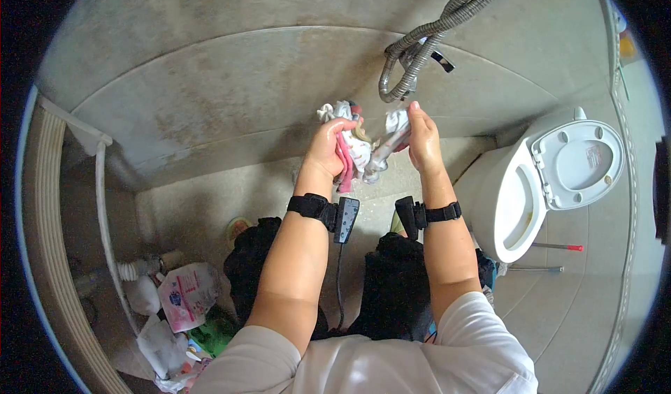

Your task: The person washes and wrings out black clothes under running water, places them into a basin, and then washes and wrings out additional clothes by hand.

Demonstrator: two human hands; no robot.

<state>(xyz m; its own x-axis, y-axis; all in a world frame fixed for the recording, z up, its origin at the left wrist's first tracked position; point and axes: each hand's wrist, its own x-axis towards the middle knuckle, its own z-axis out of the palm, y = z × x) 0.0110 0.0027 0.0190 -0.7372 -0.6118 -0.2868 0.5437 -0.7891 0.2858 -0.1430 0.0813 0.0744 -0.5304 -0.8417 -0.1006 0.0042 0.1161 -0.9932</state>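
Observation:
Wet cloths, a bundle of white, pink and dark pieces (358, 149), hang between my two hands. My left hand (330, 146) is closed round the pink and white part of the bundle. A white, soaked end of cloth is gripped in my right hand (423, 137), fingers partly hidden behind it. Just above my right hand is a metal tap (409, 79) on the wall, with a coiled grey metal hose (447, 24) looped over it. The cloth stretches between the hands above the wet floor.
A white toilet (521, 205) with its lid raised stands at the right. At the lower left lie a pink and white pouch (187, 296), a green bag (213, 332) and white bags beside a pale pipe (105, 212). Red-tipped and grey rods stick out by the toilet.

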